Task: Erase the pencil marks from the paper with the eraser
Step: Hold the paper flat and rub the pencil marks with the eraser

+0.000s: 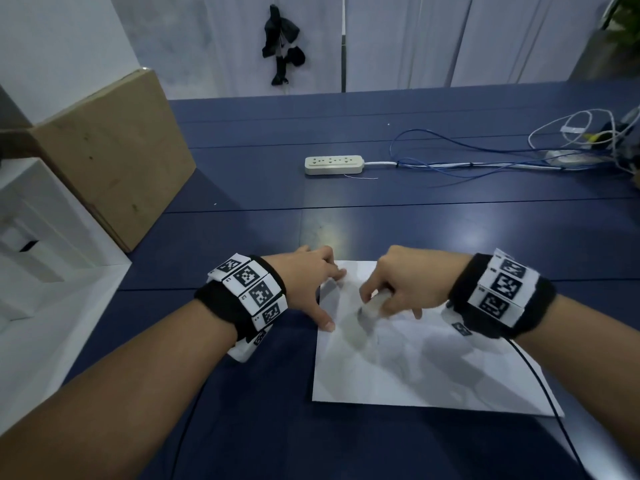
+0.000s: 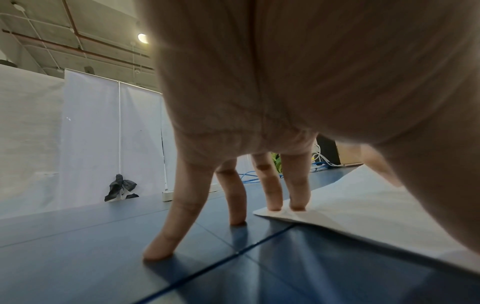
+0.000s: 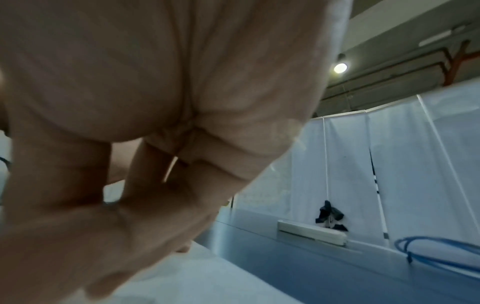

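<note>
A white sheet of paper [image 1: 426, 368] lies on the blue table, with faint grey smudges near its top left. My left hand [image 1: 311, 282] is spread with straight fingers; two fingertips [image 2: 285, 205] press the paper's far left corner and the thumb holds its left edge, while the other fingers stand on the table. My right hand [image 1: 394, 285] grips a pale eraser [image 1: 372, 306] and holds its lower end down on the paper [image 3: 207, 277]. The eraser is hidden behind the palm in the right wrist view.
A cream power strip [image 1: 334, 164] lies further back on the table [image 1: 242, 237], with blue and white cables [image 1: 485, 161] trailing right. A cardboard box [image 1: 114, 157] and white boxes [image 1: 38, 244] stand at the left. A black cord [image 1: 540, 375] crosses the paper's right edge.
</note>
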`<act>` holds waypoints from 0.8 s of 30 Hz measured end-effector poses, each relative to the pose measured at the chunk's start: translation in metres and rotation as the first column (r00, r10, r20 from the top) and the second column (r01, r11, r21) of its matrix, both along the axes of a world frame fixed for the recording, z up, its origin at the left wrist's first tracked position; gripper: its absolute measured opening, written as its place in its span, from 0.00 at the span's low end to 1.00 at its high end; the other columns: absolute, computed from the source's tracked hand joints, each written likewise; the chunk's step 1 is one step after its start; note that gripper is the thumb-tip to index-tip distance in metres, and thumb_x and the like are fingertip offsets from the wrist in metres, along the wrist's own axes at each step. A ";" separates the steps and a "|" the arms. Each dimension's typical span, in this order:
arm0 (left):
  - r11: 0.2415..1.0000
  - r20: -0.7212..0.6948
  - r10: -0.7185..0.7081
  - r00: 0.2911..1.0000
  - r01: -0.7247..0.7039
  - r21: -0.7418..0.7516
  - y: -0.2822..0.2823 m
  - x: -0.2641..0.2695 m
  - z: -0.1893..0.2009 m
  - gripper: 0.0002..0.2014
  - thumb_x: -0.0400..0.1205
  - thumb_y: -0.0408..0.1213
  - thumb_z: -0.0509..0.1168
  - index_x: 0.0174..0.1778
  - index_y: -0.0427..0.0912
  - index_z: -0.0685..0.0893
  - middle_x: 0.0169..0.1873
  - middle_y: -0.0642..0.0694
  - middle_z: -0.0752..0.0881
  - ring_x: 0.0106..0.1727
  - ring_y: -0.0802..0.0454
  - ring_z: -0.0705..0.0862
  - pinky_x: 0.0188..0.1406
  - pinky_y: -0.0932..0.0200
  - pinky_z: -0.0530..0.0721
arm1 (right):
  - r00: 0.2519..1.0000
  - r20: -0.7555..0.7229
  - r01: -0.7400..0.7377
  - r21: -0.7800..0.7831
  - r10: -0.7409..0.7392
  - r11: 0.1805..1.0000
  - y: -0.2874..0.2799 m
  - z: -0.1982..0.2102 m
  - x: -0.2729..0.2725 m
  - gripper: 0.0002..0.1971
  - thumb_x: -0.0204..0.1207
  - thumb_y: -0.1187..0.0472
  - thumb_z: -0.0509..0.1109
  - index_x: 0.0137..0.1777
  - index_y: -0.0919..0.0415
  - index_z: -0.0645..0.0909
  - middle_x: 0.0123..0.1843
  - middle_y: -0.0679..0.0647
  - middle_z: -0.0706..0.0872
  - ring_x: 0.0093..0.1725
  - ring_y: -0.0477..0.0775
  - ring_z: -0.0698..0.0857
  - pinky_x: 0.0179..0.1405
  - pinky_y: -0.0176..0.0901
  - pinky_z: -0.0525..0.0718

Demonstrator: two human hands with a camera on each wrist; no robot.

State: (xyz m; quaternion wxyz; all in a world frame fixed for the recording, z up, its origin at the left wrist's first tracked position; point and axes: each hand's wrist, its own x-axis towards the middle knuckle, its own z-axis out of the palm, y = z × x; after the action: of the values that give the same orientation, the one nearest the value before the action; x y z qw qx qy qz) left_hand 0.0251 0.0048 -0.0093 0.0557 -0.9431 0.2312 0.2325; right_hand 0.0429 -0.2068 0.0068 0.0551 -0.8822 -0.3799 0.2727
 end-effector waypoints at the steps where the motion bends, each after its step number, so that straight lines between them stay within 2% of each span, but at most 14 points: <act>1: 1.000 -0.001 0.001 1.000 -0.001 -0.001 0.000 0.000 0.000 0.51 0.68 0.69 0.73 0.84 0.52 0.64 0.69 0.53 0.67 0.65 0.45 0.70 0.67 0.46 0.78 | 1.000 0.023 0.004 -0.008 -0.004 1.000 0.001 0.002 0.002 0.09 0.75 0.60 0.74 0.53 0.48 0.89 0.31 0.47 0.84 0.24 0.51 0.90 0.39 0.49 0.92; 4: 1.000 0.002 -0.003 1.000 0.003 0.002 -0.001 -0.001 0.001 0.51 0.68 0.69 0.73 0.84 0.51 0.65 0.69 0.53 0.67 0.64 0.45 0.69 0.66 0.47 0.79 | 0.970 0.205 0.122 0.043 -0.128 0.992 0.005 0.003 0.021 0.10 0.79 0.59 0.72 0.58 0.53 0.90 0.36 0.43 0.79 0.26 0.57 0.91 0.38 0.53 0.92; 6: 1.000 0.001 -0.001 1.000 0.001 -0.002 -0.001 -0.001 0.001 0.50 0.68 0.69 0.73 0.84 0.52 0.64 0.69 0.53 0.67 0.65 0.45 0.69 0.66 0.47 0.79 | 0.946 0.257 0.178 0.091 -0.196 0.980 0.005 0.001 0.030 0.09 0.80 0.58 0.70 0.56 0.54 0.90 0.40 0.49 0.80 0.27 0.59 0.91 0.35 0.54 0.92; 8: 1.000 0.006 0.000 1.000 0.000 -0.004 -0.001 -0.001 0.001 0.51 0.68 0.69 0.73 0.84 0.52 0.64 0.69 0.53 0.67 0.65 0.46 0.69 0.65 0.48 0.79 | 0.959 0.211 0.172 0.106 -0.191 0.979 0.001 -0.001 0.026 0.09 0.79 0.60 0.70 0.55 0.53 0.89 0.40 0.52 0.83 0.27 0.57 0.91 0.36 0.51 0.92; 10: 1.000 0.010 -0.002 1.000 0.002 -0.002 -0.001 0.000 0.000 0.51 0.68 0.69 0.73 0.84 0.51 0.63 0.69 0.53 0.67 0.65 0.46 0.69 0.64 0.49 0.79 | 0.992 0.085 0.093 0.065 -0.098 0.994 -0.003 0.000 0.011 0.09 0.77 0.60 0.72 0.54 0.49 0.89 0.33 0.48 0.83 0.25 0.52 0.91 0.36 0.43 0.90; 12: 1.000 0.005 0.000 1.000 0.000 0.001 -0.001 0.000 0.000 0.51 0.68 0.69 0.73 0.85 0.52 0.62 0.69 0.53 0.67 0.65 0.46 0.69 0.66 0.48 0.79 | 0.999 -0.009 0.034 0.002 -0.034 0.999 -0.004 0.002 0.000 0.06 0.76 0.57 0.75 0.51 0.47 0.89 0.30 0.49 0.82 0.24 0.51 0.90 0.33 0.39 0.87; 15: 1.000 0.006 -0.001 1.000 0.001 0.006 -0.002 0.000 0.001 0.51 0.68 0.69 0.73 0.84 0.52 0.64 0.69 0.53 0.67 0.65 0.46 0.69 0.64 0.47 0.80 | 0.988 0.128 0.082 0.029 -0.085 0.996 -0.001 0.002 0.012 0.06 0.76 0.57 0.73 0.50 0.50 0.90 0.31 0.47 0.83 0.22 0.51 0.89 0.37 0.48 0.92; 17: 1.000 0.006 0.004 1.000 -0.004 0.009 -0.002 -0.001 0.002 0.50 0.67 0.70 0.73 0.83 0.53 0.65 0.68 0.53 0.67 0.64 0.46 0.70 0.63 0.46 0.80 | 0.959 0.225 0.155 0.093 -0.172 0.984 -0.002 0.001 0.026 0.04 0.78 0.55 0.71 0.44 0.50 0.87 0.32 0.46 0.81 0.22 0.54 0.89 0.35 0.53 0.92; 19: 1.000 0.003 0.007 1.000 -0.007 0.012 -0.002 -0.001 0.002 0.50 0.67 0.70 0.74 0.83 0.54 0.65 0.68 0.53 0.67 0.64 0.46 0.70 0.63 0.45 0.80 | 0.945 0.246 0.188 0.134 -0.216 0.973 -0.004 0.000 0.030 0.05 0.79 0.56 0.70 0.41 0.47 0.83 0.35 0.51 0.82 0.24 0.57 0.90 0.32 0.54 0.92; 21: 1.000 0.002 0.011 1.000 -0.011 0.012 -0.001 0.000 0.001 0.51 0.67 0.69 0.74 0.84 0.53 0.64 0.69 0.53 0.67 0.65 0.46 0.70 0.64 0.45 0.80 | 0.972 0.161 0.152 0.110 -0.168 0.982 -0.007 0.000 0.019 0.03 0.78 0.59 0.71 0.45 0.51 0.85 0.36 0.53 0.86 0.24 0.54 0.90 0.34 0.51 0.92; 24: 1.000 -0.002 0.012 1.000 -0.012 0.015 -0.002 0.000 0.001 0.52 0.67 0.69 0.74 0.84 0.53 0.63 0.69 0.54 0.66 0.65 0.46 0.70 0.65 0.45 0.80 | 0.999 -0.030 0.038 0.013 -0.038 0.999 -0.009 0.003 -0.003 0.06 0.76 0.60 0.74 0.49 0.48 0.89 0.33 0.51 0.88 0.24 0.49 0.90 0.37 0.40 0.89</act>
State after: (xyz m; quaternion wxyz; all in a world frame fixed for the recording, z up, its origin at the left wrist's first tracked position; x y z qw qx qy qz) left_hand 0.0253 0.0029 -0.0081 0.0611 -0.9438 0.2240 0.2354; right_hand 0.0400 -0.2154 0.0099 0.0720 -0.8848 -0.3639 0.2820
